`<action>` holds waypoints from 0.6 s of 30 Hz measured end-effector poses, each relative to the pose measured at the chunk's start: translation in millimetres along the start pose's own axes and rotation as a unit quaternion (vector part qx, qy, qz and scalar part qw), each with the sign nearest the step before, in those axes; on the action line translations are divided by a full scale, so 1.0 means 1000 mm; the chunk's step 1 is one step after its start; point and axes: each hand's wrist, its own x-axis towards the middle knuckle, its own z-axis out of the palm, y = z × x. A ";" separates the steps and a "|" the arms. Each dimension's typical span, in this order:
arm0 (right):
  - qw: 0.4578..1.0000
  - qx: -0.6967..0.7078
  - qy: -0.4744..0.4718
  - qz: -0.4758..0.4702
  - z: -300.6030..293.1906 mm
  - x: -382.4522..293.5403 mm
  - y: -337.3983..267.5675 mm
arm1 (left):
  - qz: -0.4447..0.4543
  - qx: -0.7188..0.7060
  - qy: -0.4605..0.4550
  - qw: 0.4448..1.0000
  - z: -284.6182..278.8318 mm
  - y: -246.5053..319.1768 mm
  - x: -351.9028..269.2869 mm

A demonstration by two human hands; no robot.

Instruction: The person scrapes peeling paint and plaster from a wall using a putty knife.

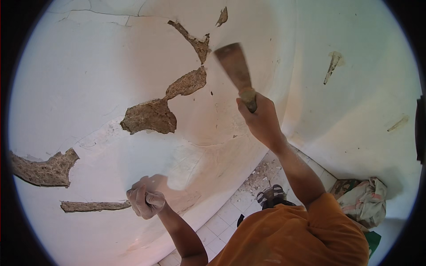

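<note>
My right hand (261,116) grips the handle of a putty knife (235,66), its broad, worn metal blade pointing up and slightly blurred. The blade is just right of a narrow chipped gap (199,46) in the white plastered wall (83,83); whether it touches the wall I cannot tell. Below that gap, larger patches of bare rough material (151,116) show where plaster is gone. Dusty with white powder, my left hand (145,201) is curled close to the wall, at the right end of a straight cut groove (95,206). Nothing can be made out inside its fingers.
Another broken patch (46,169) lies at far left. The side wall (349,109) on the right has small gouges. Plaster crumbs (263,173) litter the tiled floor (218,224) near my sandalled foot. A crumpled sack (364,202) stands in the corner.
</note>
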 end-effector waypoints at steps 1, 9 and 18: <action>0.999 0.033 0.020 0.034 0.001 -0.001 -0.002 | 0.005 0.005 0.010 1.000 0.001 0.000 0.001; 0.999 0.038 0.004 -0.015 0.020 -0.023 -0.004 | 0.013 0.004 0.013 1.000 0.002 0.001 0.000; 0.999 0.048 -0.021 0.012 0.021 -0.021 -0.012 | 0.024 0.028 0.006 0.999 0.001 -0.001 -0.001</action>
